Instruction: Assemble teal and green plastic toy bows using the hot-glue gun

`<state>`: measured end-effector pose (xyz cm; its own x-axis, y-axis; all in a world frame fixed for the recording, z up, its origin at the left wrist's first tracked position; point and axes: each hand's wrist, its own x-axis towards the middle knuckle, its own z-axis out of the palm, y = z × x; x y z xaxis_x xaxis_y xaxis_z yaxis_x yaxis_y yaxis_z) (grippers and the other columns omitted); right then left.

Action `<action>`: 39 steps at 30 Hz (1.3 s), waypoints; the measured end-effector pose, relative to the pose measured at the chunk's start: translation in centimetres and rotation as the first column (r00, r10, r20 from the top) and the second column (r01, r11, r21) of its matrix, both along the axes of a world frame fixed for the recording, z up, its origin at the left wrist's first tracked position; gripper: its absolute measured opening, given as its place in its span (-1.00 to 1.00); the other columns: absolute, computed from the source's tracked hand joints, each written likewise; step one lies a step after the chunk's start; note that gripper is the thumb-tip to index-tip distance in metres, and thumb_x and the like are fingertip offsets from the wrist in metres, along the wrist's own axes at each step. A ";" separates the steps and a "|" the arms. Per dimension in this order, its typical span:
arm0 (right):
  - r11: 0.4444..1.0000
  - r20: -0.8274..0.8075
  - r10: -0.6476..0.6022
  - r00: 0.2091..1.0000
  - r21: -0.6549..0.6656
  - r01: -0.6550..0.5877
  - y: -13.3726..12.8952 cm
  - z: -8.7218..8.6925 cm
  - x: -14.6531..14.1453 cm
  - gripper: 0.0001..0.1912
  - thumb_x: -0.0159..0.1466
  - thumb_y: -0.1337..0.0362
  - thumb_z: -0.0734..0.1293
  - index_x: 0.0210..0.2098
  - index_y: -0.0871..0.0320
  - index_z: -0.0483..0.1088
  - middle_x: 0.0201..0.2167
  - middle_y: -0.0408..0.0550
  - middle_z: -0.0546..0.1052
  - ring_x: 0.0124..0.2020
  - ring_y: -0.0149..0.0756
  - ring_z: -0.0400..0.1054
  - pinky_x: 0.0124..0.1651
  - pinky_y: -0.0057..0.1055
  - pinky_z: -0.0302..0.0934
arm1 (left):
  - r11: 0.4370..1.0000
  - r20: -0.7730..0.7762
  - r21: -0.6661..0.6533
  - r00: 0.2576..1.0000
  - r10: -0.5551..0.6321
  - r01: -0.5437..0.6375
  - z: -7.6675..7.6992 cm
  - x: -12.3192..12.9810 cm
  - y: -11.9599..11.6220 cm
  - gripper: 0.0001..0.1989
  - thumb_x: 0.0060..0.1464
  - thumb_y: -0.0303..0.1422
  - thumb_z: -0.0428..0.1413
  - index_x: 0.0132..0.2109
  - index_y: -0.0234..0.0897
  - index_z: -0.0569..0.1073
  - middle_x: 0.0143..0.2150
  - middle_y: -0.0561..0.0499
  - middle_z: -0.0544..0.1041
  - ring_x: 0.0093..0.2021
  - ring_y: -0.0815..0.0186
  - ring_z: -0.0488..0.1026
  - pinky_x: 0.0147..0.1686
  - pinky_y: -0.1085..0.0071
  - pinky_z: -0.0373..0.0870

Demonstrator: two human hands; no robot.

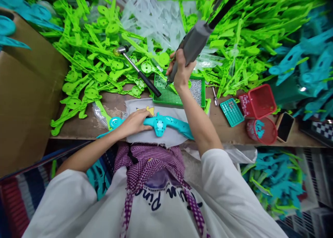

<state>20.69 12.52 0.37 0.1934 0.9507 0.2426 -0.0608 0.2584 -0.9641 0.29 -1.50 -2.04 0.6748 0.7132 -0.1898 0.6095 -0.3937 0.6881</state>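
Observation:
A long blue plastic part (171, 122) lies on a pale cloth (166, 137) at the table's front edge. My left hand (137, 121) has its fingers wrapped round the left portion of that part. Higher up, my right hand (181, 69) grips a grey electric screwdriver (195, 40), its tip pointing down over the left side of a green perforated tray (169, 98). Small metal screws (196, 90) fill the tray's right side. The screwdriver tip is apart from the blue part.
A hammer (137, 71) leans across the tray's left edge. Green parts (104, 50) heap up behind. At right are a teal tray (232, 112), red baskets (261, 101) and a phone (285, 127). A cardboard box (28, 88) stands left.

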 end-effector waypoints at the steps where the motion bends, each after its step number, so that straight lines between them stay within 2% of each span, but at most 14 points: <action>1: 1.000 -0.006 0.014 1.000 0.009 -0.014 0.0 -0.1 0.2 -0.40 0.07 -0.41 0.33 -0.38 0.01 0.36 -0.63 -0.21 0.36 -0.47 -0.26 0.48 -0.51 -0.35 0.32 | 1.000 0.003 -0.004 1.000 0.001 -0.001 0.0 0.0 0.0 -0.62 0.04 -0.27 0.31 0.00 -0.23 0.45 0.00 -0.11 0.53 0.03 0.08 0.47 0.04 0.16 0.39; 10: 0.985 0.056 0.166 0.984 -0.053 -0.163 -0.6 1.5 1.1 -0.31 -0.05 -0.51 0.30 -0.41 -0.01 0.24 -0.70 -0.29 0.27 -0.49 -0.40 0.35 -0.40 -0.40 0.25 | 1.000 -0.022 -0.007 1.000 0.000 0.000 0.1 0.1 -0.1 -0.60 0.05 -0.30 0.31 0.01 -0.26 0.44 0.03 -0.14 0.52 0.07 0.06 0.46 0.07 0.15 0.38; 16: 1.000 0.046 0.002 0.999 -0.031 0.000 -0.8 1.3 0.1 -0.31 0.01 -0.52 0.22 -0.38 -0.02 0.28 -0.68 -0.25 0.25 -0.54 -0.29 0.38 -0.48 -0.31 0.23 | 1.000 -0.032 0.012 0.999 -0.006 0.006 0.1 0.1 0.0 -0.60 0.05 -0.27 0.31 0.01 -0.25 0.44 0.03 -0.14 0.52 0.06 0.07 0.46 0.06 0.16 0.39; 19: 0.998 0.014 -0.067 0.998 0.009 0.067 -1.3 2.9 0.1 -0.33 0.01 -0.50 0.25 -0.38 -0.02 0.31 -0.69 -0.28 0.22 -0.62 -0.38 0.30 -0.54 -0.37 0.16 | 1.000 -0.029 0.021 1.000 -0.007 0.008 0.0 0.1 0.0 -0.61 0.05 -0.26 0.31 0.00 -0.24 0.45 0.02 -0.13 0.53 0.05 0.07 0.46 0.05 0.16 0.39; 21: 0.986 -0.063 -0.146 0.987 0.071 0.150 -3.0 4.8 0.5 -0.35 0.02 -0.48 0.27 -0.41 -0.02 0.33 -0.71 -0.30 0.20 -0.69 -0.44 0.21 -0.61 -0.41 0.08 | 1.000 -0.024 0.030 1.000 -0.003 0.004 0.0 0.0 -0.1 -0.61 0.06 -0.25 0.30 0.01 -0.24 0.45 0.03 -0.13 0.53 0.05 0.06 0.46 0.04 0.16 0.38; 23: 0.973 -0.166 -0.165 0.972 0.137 0.188 -6.0 6.5 0.9 -0.39 0.05 -0.45 0.29 -0.45 -0.02 0.35 -0.74 -0.31 0.18 -0.75 -0.47 0.13 -0.68 -0.43 0.01 | 0.999 -0.016 0.038 1.000 0.006 -0.005 -0.1 -0.1 -0.2 -0.61 0.07 -0.25 0.29 0.02 -0.25 0.45 0.03 -0.14 0.52 0.05 0.07 0.46 0.04 0.17 0.38; 25: 0.986 -0.212 -0.017 0.977 0.160 0.052 -10.0 7.5 1.1 -0.44 0.04 -0.40 0.35 -0.46 -0.03 0.39 -0.77 -0.31 0.18 -0.79 -0.44 0.10 -0.73 -0.43 -0.01 | 0.999 -0.007 0.047 1.000 0.002 -0.002 -0.1 -0.1 -0.2 -0.62 0.09 -0.27 0.28 0.02 -0.25 0.45 0.03 -0.14 0.52 0.04 0.08 0.46 0.03 0.20 0.37; 28: 0.977 -0.213 0.195 0.958 0.130 -0.170 -15.8 6.7 0.8 -0.46 0.11 -0.37 0.33 -0.40 -0.03 0.45 -0.77 -0.29 0.25 -0.80 -0.40 0.17 -0.76 -0.43 0.03 | 0.998 -0.016 0.054 1.000 -0.017 0.018 -0.2 0.0 -0.3 -0.64 0.08 -0.28 0.28 0.01 -0.27 0.46 0.01 -0.13 0.53 0.04 0.08 0.46 0.03 0.22 0.36; 31: 0.962 -0.242 0.270 0.932 0.029 -0.272 -18.7 4.8 0.3 -0.38 0.05 -0.42 0.32 -0.40 0.03 0.43 -0.77 -0.28 0.27 -0.80 -0.40 0.19 -0.76 -0.45 0.05 | 0.999 -0.034 0.048 0.999 0.001 0.001 -0.2 0.2 -0.2 -0.63 0.05 -0.28 0.31 -0.01 -0.27 0.48 0.00 -0.12 0.54 0.03 0.07 0.46 0.02 0.22 0.35; 34: 0.964 -0.223 0.229 0.947 -0.083 -0.252 -19.1 3.7 -0.2 -0.31 -0.06 -0.48 0.33 -0.45 0.05 0.39 -0.78 -0.29 0.25 -0.79 -0.40 0.19 -0.75 -0.45 0.08 | 0.999 -0.031 0.053 0.999 0.011 -0.010 -0.2 0.3 -0.1 -0.64 0.04 -0.26 0.32 -0.03 -0.26 0.49 -0.02 -0.09 0.56 0.00 0.10 0.47 0.00 0.23 0.34; 39: 0.969 -0.216 0.201 0.956 -0.100 -0.227 -18.9 3.6 -0.5 -0.34 -0.08 -0.45 0.36 -0.45 0.04 0.37 -0.78 -0.31 0.25 -0.80 -0.41 0.18 -0.74 -0.45 0.09 | 0.998 -0.054 0.069 0.998 0.015 -0.011 -0.1 0.3 -0.2 -0.62 0.01 -0.24 0.34 -0.04 -0.25 0.51 -0.03 -0.08 0.57 -0.01 0.10 0.47 -0.02 0.24 0.35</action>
